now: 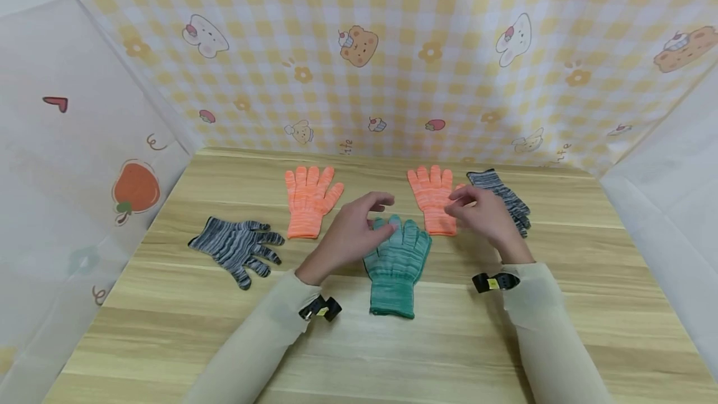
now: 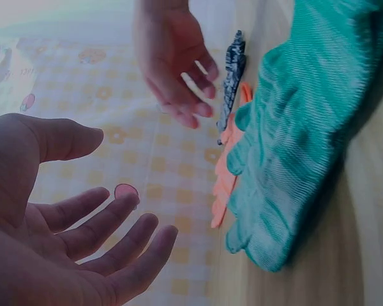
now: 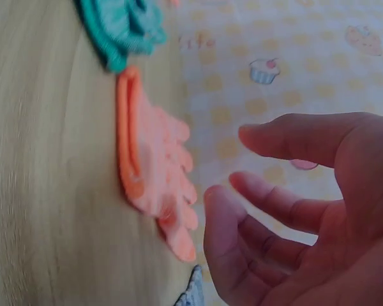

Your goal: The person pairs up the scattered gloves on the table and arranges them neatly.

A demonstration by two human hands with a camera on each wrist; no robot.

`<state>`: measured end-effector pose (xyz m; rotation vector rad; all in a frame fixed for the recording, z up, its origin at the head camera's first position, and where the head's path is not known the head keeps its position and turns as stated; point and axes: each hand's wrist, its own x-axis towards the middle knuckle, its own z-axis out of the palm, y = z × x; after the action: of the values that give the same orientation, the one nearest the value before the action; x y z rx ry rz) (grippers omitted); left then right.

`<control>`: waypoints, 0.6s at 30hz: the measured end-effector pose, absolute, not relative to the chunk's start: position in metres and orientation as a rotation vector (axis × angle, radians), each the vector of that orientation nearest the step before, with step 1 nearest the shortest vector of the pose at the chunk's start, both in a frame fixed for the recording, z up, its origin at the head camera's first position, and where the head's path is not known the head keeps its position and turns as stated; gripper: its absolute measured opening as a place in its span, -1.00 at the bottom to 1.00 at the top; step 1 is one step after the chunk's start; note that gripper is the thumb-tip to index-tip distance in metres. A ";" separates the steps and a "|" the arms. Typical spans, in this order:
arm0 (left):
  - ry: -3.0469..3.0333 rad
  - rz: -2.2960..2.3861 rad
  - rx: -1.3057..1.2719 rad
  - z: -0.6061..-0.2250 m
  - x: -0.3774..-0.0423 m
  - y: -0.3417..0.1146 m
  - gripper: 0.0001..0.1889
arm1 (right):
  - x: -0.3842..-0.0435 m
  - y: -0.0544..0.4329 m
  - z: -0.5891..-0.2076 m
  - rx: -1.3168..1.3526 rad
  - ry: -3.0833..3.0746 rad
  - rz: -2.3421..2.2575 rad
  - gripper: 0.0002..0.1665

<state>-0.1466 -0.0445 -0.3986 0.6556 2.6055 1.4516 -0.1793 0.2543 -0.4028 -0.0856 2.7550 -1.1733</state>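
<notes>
Above the teal-green glove [image 1: 394, 273] in the middle of the table, my left hand [image 1: 360, 224] hovers with relaxed fingers and holds nothing. In the left wrist view its thumb and fingers are spread apart, with the green glove [image 2: 293, 140] to the side. My right hand [image 1: 483, 212] is over the thumb side of the right orange glove [image 1: 434, 199], nothing between its loosely bent fingers. In the right wrist view that orange glove [image 3: 156, 153] lies flat, apart from the fingers. Part of a grey-black striped glove [image 1: 507, 199] is hidden behind the right hand.
A second orange glove [image 1: 307, 199] lies at the back, left of centre. Another grey-black striped glove [image 1: 235, 247] is at the left, fingers pointing right. The wood-grain table [image 1: 437, 360] ends at a yellow checked curtain [image 1: 392, 92] behind.
</notes>
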 end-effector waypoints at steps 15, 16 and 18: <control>2.568 1.490 0.675 -0.394 -0.151 -0.032 -0.51 | -0.200 0.252 -0.419 0.072 2.813 -0.815 -0.31; 2.563 1.491 0.670 -0.394 -0.151 -0.031 -0.51 | -0.201 0.251 -0.420 0.076 2.815 -0.812 -0.29; 2.560 1.488 0.662 -0.394 -0.150 -0.030 -0.52 | -0.203 0.249 -0.421 0.082 2.822 -0.796 -0.27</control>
<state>-0.1503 -0.0299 -0.3936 0.6615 2.5595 1.4885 -0.2029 0.2493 -0.4210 0.0820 2.8225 -0.7957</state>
